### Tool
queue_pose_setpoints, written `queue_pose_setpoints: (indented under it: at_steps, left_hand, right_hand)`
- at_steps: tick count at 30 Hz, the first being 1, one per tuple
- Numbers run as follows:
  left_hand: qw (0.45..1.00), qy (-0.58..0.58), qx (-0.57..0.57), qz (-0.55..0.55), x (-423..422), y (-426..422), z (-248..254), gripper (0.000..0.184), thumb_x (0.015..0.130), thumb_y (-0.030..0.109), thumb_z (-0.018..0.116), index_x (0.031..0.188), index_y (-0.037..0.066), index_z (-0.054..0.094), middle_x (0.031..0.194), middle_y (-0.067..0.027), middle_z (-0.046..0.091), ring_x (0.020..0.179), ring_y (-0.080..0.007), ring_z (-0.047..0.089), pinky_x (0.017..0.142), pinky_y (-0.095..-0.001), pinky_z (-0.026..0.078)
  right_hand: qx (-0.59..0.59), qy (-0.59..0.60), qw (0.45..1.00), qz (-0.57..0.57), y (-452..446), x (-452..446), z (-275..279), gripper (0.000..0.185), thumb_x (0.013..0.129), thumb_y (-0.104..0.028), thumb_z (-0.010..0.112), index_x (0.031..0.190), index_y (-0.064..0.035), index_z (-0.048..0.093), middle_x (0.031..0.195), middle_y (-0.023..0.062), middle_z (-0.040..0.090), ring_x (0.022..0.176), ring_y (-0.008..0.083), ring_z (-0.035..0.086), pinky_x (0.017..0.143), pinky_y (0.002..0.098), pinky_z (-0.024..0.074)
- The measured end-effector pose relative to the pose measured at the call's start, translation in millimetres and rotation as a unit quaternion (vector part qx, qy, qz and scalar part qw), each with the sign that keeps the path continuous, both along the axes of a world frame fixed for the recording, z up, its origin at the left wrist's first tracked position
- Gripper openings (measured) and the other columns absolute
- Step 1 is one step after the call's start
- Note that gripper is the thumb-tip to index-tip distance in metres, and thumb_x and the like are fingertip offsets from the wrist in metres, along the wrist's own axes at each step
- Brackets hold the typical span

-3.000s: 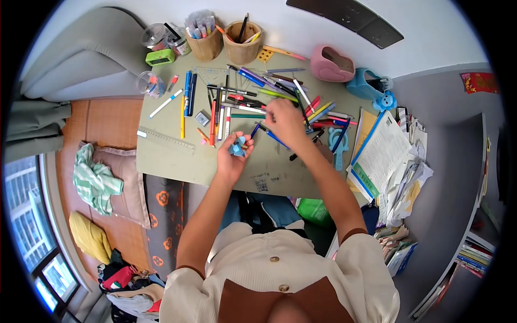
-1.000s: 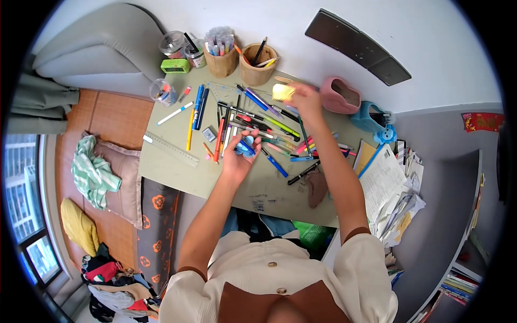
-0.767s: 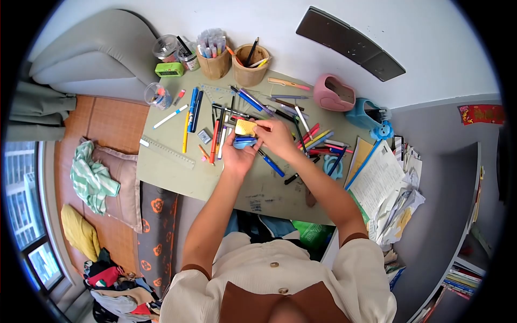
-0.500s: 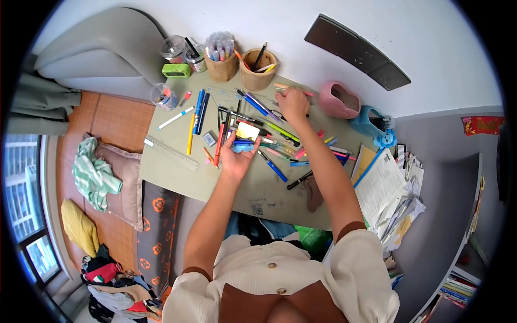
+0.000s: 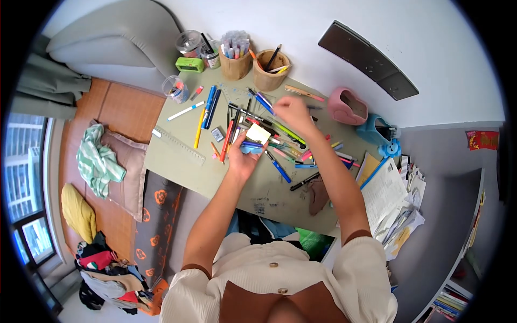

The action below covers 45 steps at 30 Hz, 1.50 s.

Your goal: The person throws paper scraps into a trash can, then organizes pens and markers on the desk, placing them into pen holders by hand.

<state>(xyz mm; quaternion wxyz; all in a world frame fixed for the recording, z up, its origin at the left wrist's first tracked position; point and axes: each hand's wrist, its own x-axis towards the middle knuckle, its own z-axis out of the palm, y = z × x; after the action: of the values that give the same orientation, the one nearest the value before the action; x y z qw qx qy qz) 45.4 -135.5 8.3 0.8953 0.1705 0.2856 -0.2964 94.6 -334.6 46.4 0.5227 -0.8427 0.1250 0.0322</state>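
My left hand [image 5: 243, 163] grips a card [image 5: 258, 134] and blue pen [image 5: 251, 144]; at its two o'clock, my right hand [image 5: 292, 114] curls, contents unclear, near the bench's [image 5: 180, 171] green marker [image 5: 290, 134].

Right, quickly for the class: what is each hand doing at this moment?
Left hand: palm up, holding a pale yellow piece and blue items.
Right hand: fingers curled near pens; grip cannot be told.

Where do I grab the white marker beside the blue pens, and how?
Probably best pinched mid-barrel, straight from above, fingers across its width. The white marker lies flat with bare desk on both sides of its middle, while its right end sits close to the blue pens.
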Motion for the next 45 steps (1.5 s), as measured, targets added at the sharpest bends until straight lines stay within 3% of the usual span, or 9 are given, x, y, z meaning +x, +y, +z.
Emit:
queue_pose_setpoints:
  at_steps: [2, 5, 6, 8, 9, 18, 25, 31, 45]
  left_hand:
    - [1.000, -0.015, 0.000, -0.011, -2.6, -0.1, 3.2, 0.029, 0.097, 0.023, 0.049, 0.120, 0.006, 0.055, 0.119, -0.0109, 0.062, 0.109, -0.0283, 0.061, 0.095, -0.0476, 0.051]
    - [1.000, -0.014, -0.010, 0.006, -12.0, 4.3, -3.5, 0.026, 0.098, 0.023, 0.047, 0.118, 0.007, 0.054, 0.115, -0.0092, 0.063, 0.105, -0.0254, 0.062, 0.089, -0.0452, 0.053]
    - [0.999, -0.015, -0.018, 0.029, -16.5, 6.4, -0.9, 0.025, 0.099, 0.023, 0.046, 0.118, 0.008, 0.054, 0.114, -0.0093, 0.063, 0.103, -0.0249, 0.063, 0.090, -0.0449, 0.053]
    - [0.998, -0.002, 0.017, 0.062, -24.3, 19.5, 10.1, 0.025, 0.100, 0.024, 0.046, 0.119, 0.009, 0.054, 0.115, -0.0098, 0.063, 0.103, -0.0249, 0.063, 0.091, -0.0447, 0.053]
    - [0.997, -0.012, 0.022, 0.068, -28.7, 29.8, 13.0, 0.027, 0.100, 0.024, 0.047, 0.121, 0.008, 0.053, 0.119, -0.0121, 0.061, 0.111, -0.0274, 0.060, 0.100, -0.0481, 0.046]
    - [0.969, -0.043, -0.002, 0.244, -92.6, 181.2, 24.3, 0.025, 0.100, 0.024, 0.046, 0.118, 0.009, 0.053, 0.121, -0.0111, 0.060, 0.110, -0.0255, 0.059, 0.095, -0.0438, 0.049]
    - [0.886, -0.035, 0.014, 0.462, -221.1, 389.6, 35.5, 0.019, 0.100, 0.022, 0.047, 0.114, 0.010, 0.052, 0.116, -0.0105, 0.059, 0.104, -0.0263, 0.060, 0.086, -0.0459, 0.053]
    - [0.787, -0.044, 0.087, 0.610, -367.9, 539.3, 38.5, 0.024, 0.101, 0.025, 0.045, 0.116, 0.009, 0.054, 0.116, -0.0113, 0.061, 0.106, -0.0265, 0.060, 0.090, -0.0463, 0.050]
    - [0.565, -0.033, 0.065, 0.822, -580.5, 790.8, 27.3, 0.028, 0.098, 0.026, 0.052, 0.118, 0.009, 0.058, 0.118, -0.0098, 0.063, 0.111, -0.0264, 0.058, 0.097, -0.0478, 0.046]
  right_hand:
    - [0.119, -0.018, 0.992, 0.044, 30.6, -32.0, -4.2, 0.017, 0.073, -0.017, 0.072, 0.080, -0.0015, 0.070, 0.069, 0.0107, 0.067, 0.065, 0.0181, 0.065, 0.063, 0.0322, 0.0502]
    - [0.042, 0.047, 0.996, 0.064, 56.7, -51.8, 5.1, 0.016, 0.073, -0.014, 0.072, 0.076, -0.0005, 0.065, 0.073, 0.0116, 0.068, 0.067, 0.0192, 0.065, 0.062, 0.0333, 0.0493]
    - [0.002, -0.017, 0.998, 0.054, 68.0, -55.3, 7.9, 0.014, 0.073, -0.013, 0.071, 0.076, -0.0010, 0.064, 0.072, 0.0112, 0.066, 0.065, 0.0210, 0.064, 0.060, 0.0339, 0.0484]
    - [0.002, -0.053, 0.997, 0.057, 87.5, -59.0, 4.3, 0.013, 0.073, -0.011, 0.071, 0.076, -0.0014, 0.062, 0.070, 0.0111, 0.064, 0.063, 0.0230, 0.062, 0.059, 0.0344, 0.0482]
    - [0.015, -0.038, 0.997, 0.072, 97.1, -61.2, 6.3, 0.013, 0.074, -0.011, 0.071, 0.076, -0.0014, 0.062, 0.071, 0.0111, 0.064, 0.063, 0.0232, 0.062, 0.060, 0.0344, 0.0483]
    - [0.023, -0.052, 0.972, 0.230, 259.2, -82.1, 11.1, 0.014, 0.075, -0.009, 0.071, 0.078, -0.0012, 0.060, 0.076, 0.0115, 0.062, 0.067, 0.0224, 0.061, 0.063, 0.0342, 0.0484]
    - [0.110, -0.011, 0.891, 0.440, 503.5, -161.4, 25.8, 0.012, 0.076, -0.008, 0.071, 0.078, 0.0001, 0.062, 0.077, 0.0084, 0.064, 0.065, 0.0146, 0.061, 0.058, 0.0302, 0.0493]
    - [0.174, 0.056, 0.787, 0.589, 694.3, -286.2, 35.9, 0.011, 0.079, -0.006, 0.071, 0.079, 0.0004, 0.061, 0.068, 0.0049, 0.064, 0.056, 0.0089, 0.058, 0.050, 0.0253, 0.0470]
    - [0.147, 0.016, 0.582, 0.800, 1024.2, -495.4, 19.4, 0.013, 0.075, -0.013, 0.070, 0.075, -0.0008, 0.064, 0.067, 0.0049, 0.062, 0.061, 0.0110, 0.057, 0.057, 0.0277, 0.0458]
